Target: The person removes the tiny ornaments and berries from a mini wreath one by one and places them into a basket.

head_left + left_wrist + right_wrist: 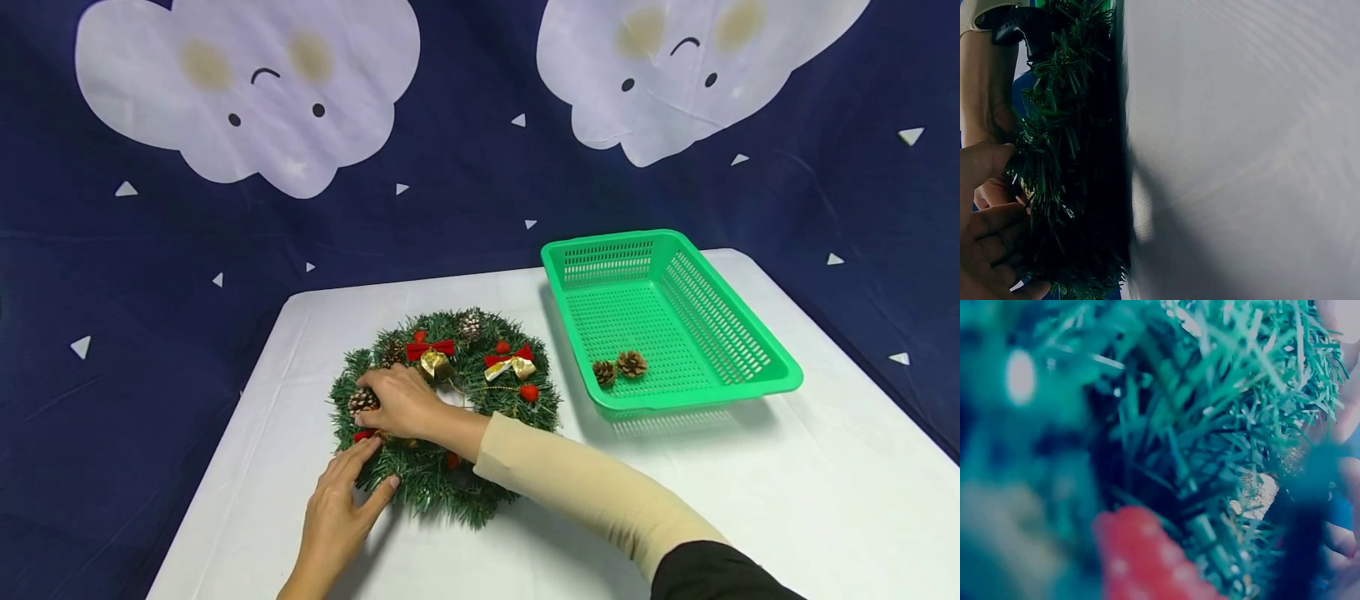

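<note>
A round green Christmas wreath (pixel 457 500) lies on the white table, decorated with bows, red berries and pine cones. My right hand (pixel 405 402) reaches across it and grips a white-tipped pine cone (pixel 363 402) at the wreath's left side, thumb and fingers on either side of it. At the lower left edge, my left hand (pixel 339 498) touches the greenery with fingers extended and thumb spread. Close up in the left wrist view, the left fingers (pixel 997 234) lie against the needles. The right wrist view shows blurred needles and a red berry (pixel 1147 556).
A green plastic basket (pixel 750 325) stands to the right of the wreath, with two brown pine cones (pixel 632 363) in its near left corner. Behind the table (pixel 247 467) hangs a dark blue cloth (pixel 465 208) printed with clouds.
</note>
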`<state>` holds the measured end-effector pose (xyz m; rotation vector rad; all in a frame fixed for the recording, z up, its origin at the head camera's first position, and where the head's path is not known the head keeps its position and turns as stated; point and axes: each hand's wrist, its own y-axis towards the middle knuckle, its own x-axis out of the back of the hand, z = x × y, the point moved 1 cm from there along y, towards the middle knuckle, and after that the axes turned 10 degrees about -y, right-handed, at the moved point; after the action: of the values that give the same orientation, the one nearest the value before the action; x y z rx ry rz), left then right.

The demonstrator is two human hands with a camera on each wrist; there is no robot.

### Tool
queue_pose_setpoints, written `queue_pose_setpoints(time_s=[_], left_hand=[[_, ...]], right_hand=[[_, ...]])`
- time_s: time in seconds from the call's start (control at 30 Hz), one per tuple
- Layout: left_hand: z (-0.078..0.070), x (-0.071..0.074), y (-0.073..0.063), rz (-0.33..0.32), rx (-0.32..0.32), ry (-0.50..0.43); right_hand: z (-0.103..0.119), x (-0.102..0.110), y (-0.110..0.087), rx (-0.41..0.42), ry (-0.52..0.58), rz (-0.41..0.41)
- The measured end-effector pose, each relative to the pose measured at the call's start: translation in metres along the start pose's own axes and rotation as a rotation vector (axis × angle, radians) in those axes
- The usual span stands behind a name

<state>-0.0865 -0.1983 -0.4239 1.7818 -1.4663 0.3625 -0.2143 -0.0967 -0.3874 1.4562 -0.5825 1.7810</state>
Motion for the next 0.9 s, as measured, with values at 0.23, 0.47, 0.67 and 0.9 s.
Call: queue_pose_setpoints(time_s=[0.23, 0.47, 0.67, 0.9], left_hand=[[-0.0003, 0.0003, 0.0002, 0.001, 0.002, 0.002], [0.0004, -0.0002, 0.0000, -0.003, -0.002, 0.001], [0.0009, -0.0005, -0.0001, -0.003, -0.005, -0.004], [0.0014, -0.0007, 0.0004, -0.008, -0.017, -0.006]], right_hand=[[-0.0003, -0.0021, 0.0002, 0.011, -0.043, -0.011], [0.0006, -0.0019, -0.0017, 0.024, -0.066, -0.032], [0.0003, -0.0024, -0.0022, 0.026, -0.061, -0.052], [-0.0005, -0.0037, -0.0025, 0.013, -0.035, -0.067]])
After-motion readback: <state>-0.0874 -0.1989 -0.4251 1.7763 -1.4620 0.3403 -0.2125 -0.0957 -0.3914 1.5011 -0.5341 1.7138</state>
